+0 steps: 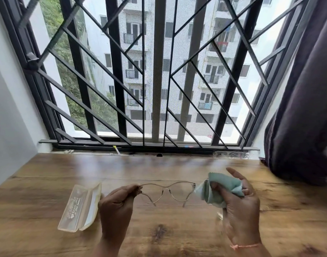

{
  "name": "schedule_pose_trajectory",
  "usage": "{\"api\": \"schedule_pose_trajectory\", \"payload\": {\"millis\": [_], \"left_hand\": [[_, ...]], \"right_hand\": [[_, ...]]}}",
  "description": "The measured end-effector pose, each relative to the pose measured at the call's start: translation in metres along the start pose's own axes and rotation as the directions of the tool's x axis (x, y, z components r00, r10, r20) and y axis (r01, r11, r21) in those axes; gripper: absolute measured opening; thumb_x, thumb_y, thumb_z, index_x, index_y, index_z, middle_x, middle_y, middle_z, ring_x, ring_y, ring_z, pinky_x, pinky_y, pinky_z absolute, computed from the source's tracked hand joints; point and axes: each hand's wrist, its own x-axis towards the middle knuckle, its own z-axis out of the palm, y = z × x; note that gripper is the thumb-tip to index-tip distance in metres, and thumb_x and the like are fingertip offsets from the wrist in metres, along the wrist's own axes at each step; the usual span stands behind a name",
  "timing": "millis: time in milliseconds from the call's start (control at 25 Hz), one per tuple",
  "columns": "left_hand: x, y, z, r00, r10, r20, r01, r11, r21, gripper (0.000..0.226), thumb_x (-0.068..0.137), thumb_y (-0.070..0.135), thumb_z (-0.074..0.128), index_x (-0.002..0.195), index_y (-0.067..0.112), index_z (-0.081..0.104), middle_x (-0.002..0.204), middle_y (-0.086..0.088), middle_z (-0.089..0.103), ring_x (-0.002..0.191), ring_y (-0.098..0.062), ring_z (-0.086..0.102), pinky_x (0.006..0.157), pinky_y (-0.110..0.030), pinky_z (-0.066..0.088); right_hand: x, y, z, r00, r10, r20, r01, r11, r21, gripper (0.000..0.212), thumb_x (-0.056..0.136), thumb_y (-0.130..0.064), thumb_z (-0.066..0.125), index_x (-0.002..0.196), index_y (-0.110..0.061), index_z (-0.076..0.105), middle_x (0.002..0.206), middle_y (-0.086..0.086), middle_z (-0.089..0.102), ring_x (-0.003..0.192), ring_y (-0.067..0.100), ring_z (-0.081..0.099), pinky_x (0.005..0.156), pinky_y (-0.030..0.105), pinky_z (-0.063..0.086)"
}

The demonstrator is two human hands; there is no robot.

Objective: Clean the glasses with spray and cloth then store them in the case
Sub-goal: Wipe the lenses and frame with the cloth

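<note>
Brown wood-grain tabletop (47, 173): open surface across the far half and at the near right.
Near left: open translucent plastic glasses case (79, 206), lying flat with its lid spread.
Far edge: closed off by a black metal window grille (144, 80).
Far right: dark purple fabric curtain (303, 108) hangs onto the table corner.
Left side: bounded by a white wall (8, 108).

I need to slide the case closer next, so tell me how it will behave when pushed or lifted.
The case looks like thin translucent plastic, so probably light and rigid. It lies open on the smooth table, so it would likely slide, not roll. Being hinged open, it may flap when lifted.
</note>
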Motion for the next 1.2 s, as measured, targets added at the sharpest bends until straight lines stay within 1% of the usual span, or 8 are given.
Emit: {"api": "schedule_pose_trajectory", "payload": {"millis": [240,480,680,840,920,1000,1120,1200], "left_hand": [[-0.001,0.006,0.006,0.959,-0.281,0.034,0.281,0.927,-0.247,0.037,0.061,-0.022,0.069,0.072,0.013,0.076,0.069,-0.005,0.073,0.068,-0.022,0.070,0.068,-0.033,0.058],[-0.001,0.020,0.008,0.887,-0.446,0.115,0.446,0.769,-0.458,0.028,0.065,-0.027,0.060,0.072,-0.002,0.072,0.059,-0.011,0.070,0.055,-0.016,0.068,0.055,-0.020,0.054],[0.006,0.011,0.005,0.851,-0.443,0.281,0.512,0.819,-0.260,0.040,0.067,-0.018,0.068,0.071,0.020,0.077,0.073,-0.013,0.073,0.072,-0.019,0.070,0.067,-0.024,0.057],[0.024,0.018,0.004,0.870,-0.307,0.385,0.209,0.938,0.276,0.058,0.072,-0.012,0.062,0.120,0.020,0.061,0.114,0.000,0.067,0.105,-0.010,0.062,0.086,-0.010,0.041],[0.029,0.042,0.006,0.916,-0.131,0.378,0.041,0.971,0.236,0.047,0.071,-0.006,0.068,0.112,0.019,0.067,0.108,0.012,0.066,0.098,0.011,0.057,0.081,0.003,0.036],[0.029,0.062,0.011,0.901,0.076,0.427,-0.136,0.984,0.111,0.033,0.066,0.007,0.078,0.096,0.021,0.074,0.096,0.018,0.067,0.101,0.022,0.050,0.082,0.002,0.037],[0.019,0.069,0.022,0.808,0.333,0.485,-0.384,0.923,0.006,0.027,0.062,0.014,0.073,0.088,0.021,0.074,0.087,0.011,0.072,0.110,0.003,0.053,0.084,-0.012,0.048],[0.018,0.069,0.023,0.793,0.355,0.496,-0.407,0.914,-0.004,0.032,0.060,0.012,0.071,0.090,0.022,0.072,0.088,0.012,0.072,0.108,0.000,0.055,0.081,-0.016,0.050]], "right_hand": [[-0.010,-0.013,0.011,0.925,-0.222,0.308,0.294,0.932,-0.213,0.065,0.059,-0.006,0.080,0.116,-0.025,0.059,0.080,0.001,0.073,0.072,0.015,0.067,0.064,0.027,0.056],[-0.014,-0.011,0.011,0.886,-0.217,0.410,0.303,0.940,-0.156,0.065,0.066,0.000,0.071,0.114,-0.042,0.060,0.080,0.009,0.073,0.071,0.023,0.069,0.062,0.032,0.056],[-0.014,-0.011,0.011,0.863,-0.241,0.445,0.363,0.907,-0.214,0.085,0.055,-0.036,0.085,0.128,-0.050,0.045,0.078,0.007,0.074,0.069,0.025,0.070,0.064,0.036,0.058],[-0.006,0.001,0.019,0.750,-0.362,0.554,0.629,0.650,-0.427,0.111,0.061,-0.007,0.084,0.143,-0.043,0.017,0.075,-0.019,0.072,0.063,-0.003,0.066,0.063,0.011,0.050],[-0.005,0.009,0.021,0.702,-0.393,0.594,0.698,0.545,-0.464,0.112,0.063,0.003,0.080,0.145,-0.033,0.014,0.074,-0.024,0.070,0.066,-0.011,0.064,0.066,0.002,0.045],[-0.009,0.006,0.025,0.636,-0.439,0.634,0.763,0.479,-0.434,0.100,0.070,-0.010,0.075,0.146,-0.030,0.014,0.077,-0.022,0.071,0.070,-0.014,0.062,0.068,-0.001,0.042],[-0.018,0.000,0.033,0.592,-0.468,0.656,0.797,0.460,-0.392,0.092,0.074,-0.028,0.070,0.147,-0.032,0.013,0.080,-0.023,0.068,0.076,-0.015,0.062,0.072,0.000,0.043],[-0.020,0.002,0.033,0.577,-0.474,0.666,0.805,0.468,-0.365,0.099,0.073,-0.022,0.075,0.147,-0.032,0.011,0.085,-0.020,0.068,0.078,-0.009,0.064,0.073,0.005,0.046]]}}
